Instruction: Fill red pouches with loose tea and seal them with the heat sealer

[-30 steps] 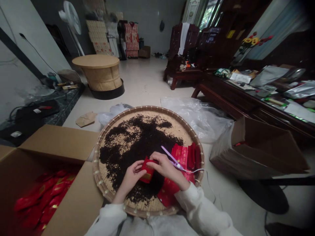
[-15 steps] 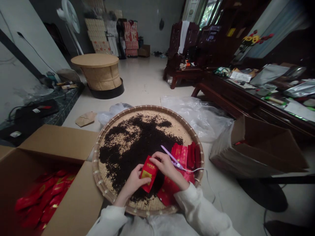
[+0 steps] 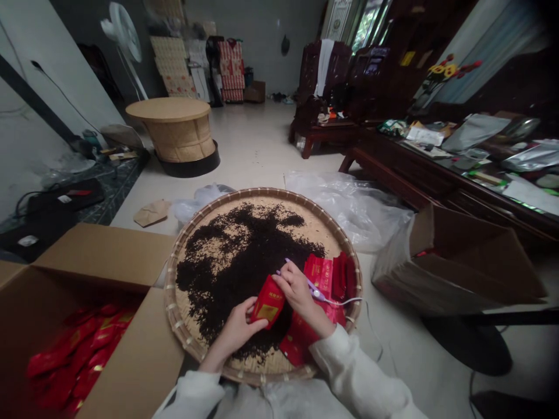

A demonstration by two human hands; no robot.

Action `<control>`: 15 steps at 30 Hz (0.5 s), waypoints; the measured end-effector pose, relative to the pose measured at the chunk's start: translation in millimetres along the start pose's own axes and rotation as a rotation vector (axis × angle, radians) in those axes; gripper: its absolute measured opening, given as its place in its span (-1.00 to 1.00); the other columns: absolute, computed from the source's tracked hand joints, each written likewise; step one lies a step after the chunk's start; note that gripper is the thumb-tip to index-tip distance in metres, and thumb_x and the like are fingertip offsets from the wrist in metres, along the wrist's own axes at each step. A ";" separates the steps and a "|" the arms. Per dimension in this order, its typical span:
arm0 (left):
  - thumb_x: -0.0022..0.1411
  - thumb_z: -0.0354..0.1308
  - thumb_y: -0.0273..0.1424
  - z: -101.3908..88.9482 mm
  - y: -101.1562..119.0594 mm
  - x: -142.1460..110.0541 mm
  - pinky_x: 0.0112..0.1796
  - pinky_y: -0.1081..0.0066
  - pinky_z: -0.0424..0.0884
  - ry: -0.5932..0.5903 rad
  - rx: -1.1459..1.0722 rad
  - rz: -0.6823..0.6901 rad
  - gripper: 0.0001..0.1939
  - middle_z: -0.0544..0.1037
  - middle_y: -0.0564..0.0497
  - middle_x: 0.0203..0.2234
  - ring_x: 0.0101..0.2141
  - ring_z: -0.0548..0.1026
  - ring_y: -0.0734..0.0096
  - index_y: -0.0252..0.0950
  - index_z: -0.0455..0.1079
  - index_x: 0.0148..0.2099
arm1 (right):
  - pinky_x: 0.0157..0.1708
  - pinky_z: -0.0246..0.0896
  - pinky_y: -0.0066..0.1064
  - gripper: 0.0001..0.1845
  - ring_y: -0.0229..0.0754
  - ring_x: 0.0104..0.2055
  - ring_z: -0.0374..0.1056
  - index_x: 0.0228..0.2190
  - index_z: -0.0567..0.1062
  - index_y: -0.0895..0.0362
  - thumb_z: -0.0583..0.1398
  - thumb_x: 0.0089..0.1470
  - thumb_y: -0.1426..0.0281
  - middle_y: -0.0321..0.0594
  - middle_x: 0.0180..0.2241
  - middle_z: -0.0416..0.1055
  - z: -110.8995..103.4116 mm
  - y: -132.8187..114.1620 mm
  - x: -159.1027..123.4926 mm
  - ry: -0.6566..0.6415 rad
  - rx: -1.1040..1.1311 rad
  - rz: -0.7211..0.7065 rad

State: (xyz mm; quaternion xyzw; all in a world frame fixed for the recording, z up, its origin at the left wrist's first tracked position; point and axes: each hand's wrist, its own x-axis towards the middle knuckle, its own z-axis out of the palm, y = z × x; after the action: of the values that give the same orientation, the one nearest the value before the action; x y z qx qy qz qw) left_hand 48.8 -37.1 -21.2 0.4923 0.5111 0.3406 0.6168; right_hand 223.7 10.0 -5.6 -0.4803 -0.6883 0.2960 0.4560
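Observation:
My left hand (image 3: 238,331) is shut on a small red foil packet (image 3: 267,302) with a gold label, holding it tilted above dark loose tea leaves (image 3: 244,256). The leaves lie spread over a round woven bamboo tray (image 3: 262,195). My right hand (image 3: 297,297) grips a slim purple hand-held sealer (image 3: 303,278) with a white cord (image 3: 345,301), its tip close to the packet's top. More red packets (image 3: 323,273) lie flat beside that hand, partly hidden by it.
An open cardboard box (image 3: 105,256) at the left holds several red packets (image 3: 78,349). Clear plastic sheeting (image 3: 345,209) lies behind the tray. A tipped cardboard box (image 3: 454,262) stands right, below a cluttered dark wooden table (image 3: 437,151).
The red packet has shifted up and now leans the other way in my left hand. My right hand has moved slightly right and down, closer over the purple sealer.

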 end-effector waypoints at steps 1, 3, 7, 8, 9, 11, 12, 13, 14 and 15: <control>-0.17 0.33 -0.46 1.4 1.1 1.3 -0.25 0.34 0.47 -0.029 -0.068 -0.018 -0.61 0.65 -0.05 -0.30 -0.28 0.58 0.20 -0.31 0.49 -0.19 | -0.44 0.08 -0.38 -0.50 -0.25 -0.46 0.13 -0.69 0.18 0.10 0.09 0.19 0.14 -0.30 -0.52 0.17 0.8 -2.3 -0.6 -0.048 0.018 -0.019; -0.14 0.35 -0.34 4.5 3.7 4.0 -0.23 0.30 0.47 -0.049 -0.168 -0.049 -0.61 0.65 -0.07 -0.32 -0.27 0.58 0.18 -0.33 0.49 -0.19 | -0.45 0.08 -0.40 -0.55 -0.26 -0.47 0.15 -0.66 0.23 0.10 0.14 0.15 0.15 -0.31 -0.53 0.19 3.1 -6.1 -2.5 -0.120 0.048 -0.033; -0.12 0.36 -0.17 8.0 7.5 6.8 -0.25 0.29 0.47 0.023 -0.262 -0.065 -0.57 0.65 -0.07 -0.37 -0.33 0.58 0.18 -0.35 0.50 -0.23 | -0.46 0.14 -0.44 -0.68 -0.27 -0.45 0.22 -0.32 0.40 0.11 0.29 -0.03 0.16 -0.32 -0.43 0.31 10.4 -4.4 -10.1 -0.086 0.163 0.152; -0.13 0.36 -0.14 8.1 7.5 6.5 -0.27 0.29 0.47 0.049 -0.286 -0.066 -0.55 0.65 -0.07 -0.38 -0.35 0.58 0.19 -0.36 0.50 -0.24 | -0.47 0.15 -0.45 -0.61 -0.27 -0.46 0.23 -0.27 0.41 0.12 0.31 -0.08 0.15 -0.32 -0.42 0.33 12.4 -1.5 -13.0 -0.107 0.207 0.211; -0.14 0.37 -0.12 8.2 7.2 5.9 -0.28 0.31 0.47 0.073 -0.310 -0.065 -0.53 0.65 -0.07 -0.39 -0.37 0.58 0.21 -0.36 0.50 -0.24 | -0.49 0.15 -0.46 -0.58 -0.28 -0.48 0.23 -0.27 0.42 0.13 0.33 -0.11 0.14 -0.32 -0.44 0.34 14.4 1.9 -16.0 -0.146 0.252 0.266; -0.15 0.37 -0.09 8.6 6.0 4.2 -0.33 0.35 0.47 0.101 -0.354 -0.073 -0.52 0.64 -0.06 -0.43 -0.42 0.57 0.25 -0.37 0.50 -0.27 | -0.51 0.13 -0.46 -0.63 -0.29 -0.52 0.21 -0.43 0.43 0.16 0.32 -0.11 0.12 -0.34 -0.53 0.34 17.2 9.3 -21.8 -0.220 0.317 0.360; -0.16 0.38 -0.08 9.0 5.2 3.3 -0.36 0.37 0.46 0.105 -0.368 -0.083 -0.51 0.63 -0.04 -0.47 -0.45 0.57 0.28 -0.36 0.50 -0.28 | -0.52 0.11 -0.46 -0.63 -0.30 -0.54 0.20 -0.52 0.41 0.17 0.31 -0.10 0.11 -0.35 -0.57 0.31 17.9 12.6 -24.2 -0.234 0.329 0.397; -0.16 0.38 -0.07 9.4 4.6 2.6 -0.39 0.39 0.45 0.108 -0.375 -0.094 -0.52 0.62 -0.02 -0.50 -0.48 0.56 0.30 -0.36 0.49 -0.30 | -0.54 0.09 -0.47 -0.60 -0.31 -0.56 0.17 -0.59 0.38 0.17 0.30 -0.10 0.10 -0.36 -0.61 0.29 17.9 15.2 -25.9 -0.231 0.326 0.423; -0.15 0.37 -0.06 9.8 4.2 2.2 -0.42 0.41 0.44 0.114 -0.376 -0.101 -0.52 0.61 0.00 -0.54 -0.51 0.55 0.31 -0.36 0.49 -0.32 | -0.56 0.05 -0.48 -0.58 -0.32 -0.57 0.15 -0.64 0.35 0.17 0.31 -0.11 0.10 -0.37 -0.64 0.26 17.5 17.0 -27.1 -0.218 0.312 0.435; -0.14 0.36 -0.06 9.9 4.1 2.0 -0.44 0.43 0.43 0.121 -0.371 -0.103 -0.53 0.60 0.02 -0.56 -0.52 0.54 0.33 -0.36 0.49 -0.34 | -0.58 0.02 -0.48 -0.56 -0.33 -0.58 0.13 -0.66 0.33 0.16 0.31 -0.13 0.10 -0.38 -0.66 0.24 16.6 18.1 -27.6 -0.207 0.291 0.433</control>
State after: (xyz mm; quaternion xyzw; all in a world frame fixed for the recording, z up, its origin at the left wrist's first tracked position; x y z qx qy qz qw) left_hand 59.2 -36.7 -18.0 0.3222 0.5003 0.4259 0.6815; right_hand 219.0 -8.6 -37.1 -0.5130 -0.5628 0.5299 0.3733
